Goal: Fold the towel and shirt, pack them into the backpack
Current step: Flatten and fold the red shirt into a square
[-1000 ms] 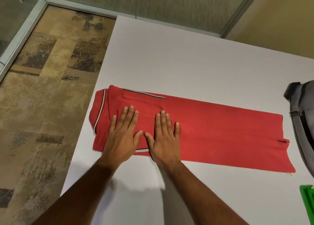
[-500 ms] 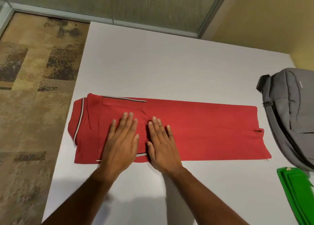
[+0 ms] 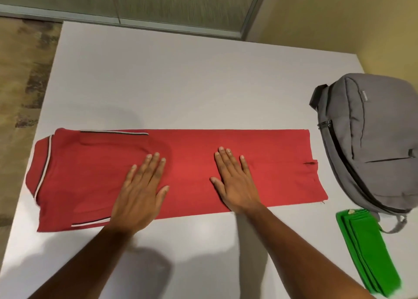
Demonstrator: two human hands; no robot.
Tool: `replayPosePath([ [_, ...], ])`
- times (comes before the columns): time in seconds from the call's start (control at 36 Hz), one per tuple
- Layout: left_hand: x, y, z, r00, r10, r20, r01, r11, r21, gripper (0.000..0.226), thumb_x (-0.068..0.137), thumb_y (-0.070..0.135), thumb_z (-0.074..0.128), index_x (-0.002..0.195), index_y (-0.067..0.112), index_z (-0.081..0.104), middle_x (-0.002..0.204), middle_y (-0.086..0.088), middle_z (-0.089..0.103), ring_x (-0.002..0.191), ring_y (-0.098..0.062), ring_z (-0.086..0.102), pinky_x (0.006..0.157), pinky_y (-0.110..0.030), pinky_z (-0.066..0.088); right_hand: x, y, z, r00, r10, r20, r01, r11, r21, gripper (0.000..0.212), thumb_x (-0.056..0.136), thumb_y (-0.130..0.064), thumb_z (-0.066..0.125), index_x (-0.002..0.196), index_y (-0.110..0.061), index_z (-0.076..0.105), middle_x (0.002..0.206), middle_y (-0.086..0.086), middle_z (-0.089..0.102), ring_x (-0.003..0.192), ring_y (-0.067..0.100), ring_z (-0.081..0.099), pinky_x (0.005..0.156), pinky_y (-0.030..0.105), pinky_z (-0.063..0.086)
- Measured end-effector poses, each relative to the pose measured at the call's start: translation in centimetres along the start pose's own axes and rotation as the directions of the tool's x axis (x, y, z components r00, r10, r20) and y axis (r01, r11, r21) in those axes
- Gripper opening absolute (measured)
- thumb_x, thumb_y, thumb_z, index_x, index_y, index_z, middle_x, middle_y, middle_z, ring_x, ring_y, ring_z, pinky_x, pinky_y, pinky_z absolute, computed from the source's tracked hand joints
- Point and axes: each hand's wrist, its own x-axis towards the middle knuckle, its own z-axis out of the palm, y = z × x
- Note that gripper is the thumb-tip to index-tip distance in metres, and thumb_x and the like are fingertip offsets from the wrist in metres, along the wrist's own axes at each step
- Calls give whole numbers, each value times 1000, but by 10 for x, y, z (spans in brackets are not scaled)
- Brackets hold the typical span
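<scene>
Shirt (image 3: 181, 174) folded into long strip along bench (image 3: 181, 84) near edge, not yet folded short. Left hand (image 3: 140, 192) and right hand (image 3: 237, 185) pressed flat on it, fingers straight, nothing gripped. Towel (image 3: 371, 253) folded at right near corner; backpack (image 3: 371, 140) seemingly unpacked.

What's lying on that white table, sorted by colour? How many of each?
Red: 1, the shirt, folded into a long strip
Green: 1, the folded towel
Grey: 1, the backpack
Total: 3
</scene>
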Motion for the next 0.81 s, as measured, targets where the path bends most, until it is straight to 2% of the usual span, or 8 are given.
replayPosePath([
  [0.17,5,13,-2,990,-143,14,143,982,-119,64,103,46,31,160,19,32,170,4,20,158,-13,10,128,-47,12,-5,48,-6,994,111,-9,-111,994,-2,72,108,-58,20,167,-18,15,175,-3,4,160,13,-3,129,50,5],
  [0.22,11,28,-3,971,-237,-21,228,954,-193,62,103,44,34,157,15,40,169,-2,23,159,-17,8,128,-49,8,-9,58,-9,983,185,-23,-184,983,16,72,108,-58,14,167,-16,12,175,-1,1,160,13,-7,129,50,4],
  [0.28,17,46,-5,959,-269,-87,243,942,-232,59,101,37,39,153,10,44,168,-8,25,159,-22,9,127,-52,8,-12,58,-12,970,236,-60,-233,971,48,71,109,-55,14,167,-15,11,174,1,0,160,14,-8,130,49,2],
  [0.36,33,83,-2,983,-115,-140,86,976,-199,56,101,28,41,153,8,45,168,-10,26,158,-25,14,126,-55,14,-17,48,-14,977,175,-123,-168,984,67,66,110,-48,26,165,-12,20,174,5,9,161,18,1,130,48,5],
  [0.42,44,107,5,995,-10,-96,-9,981,-193,56,102,30,38,154,8,42,168,-8,25,158,-24,14,126,-54,17,-19,40,-12,993,29,-115,-21,998,67,64,110,-45,33,164,-12,25,174,5,13,161,19,6,129,49,11],
  [0.5,52,124,19,1000,10,19,-7,990,-144,61,103,38,34,159,14,33,170,-6,19,159,-22,9,125,-55,18,-24,40,-6,994,-98,-39,100,994,51,64,111,-47,33,166,-15,19,174,0,8,161,15,3,129,50,13],
  [0.64,49,115,32,999,3,37,-3,1000,-8,67,102,45,35,162,16,25,171,-5,16,159,-23,11,125,-55,17,-32,86,-10,996,89,-6,-88,994,66,68,110,-54,24,167,-21,8,174,-6,-2,160,10,-7,130,45,5],
  [0.81,50,118,33,1000,-15,5,15,1000,3,67,101,44,36,162,17,27,171,-2,16,158,-21,13,125,-54,17,-49,156,-23,973,231,-6,-231,973,27,71,109,-60,17,167,-22,3,174,-6,-5,159,9,-9,130,44,2],
])
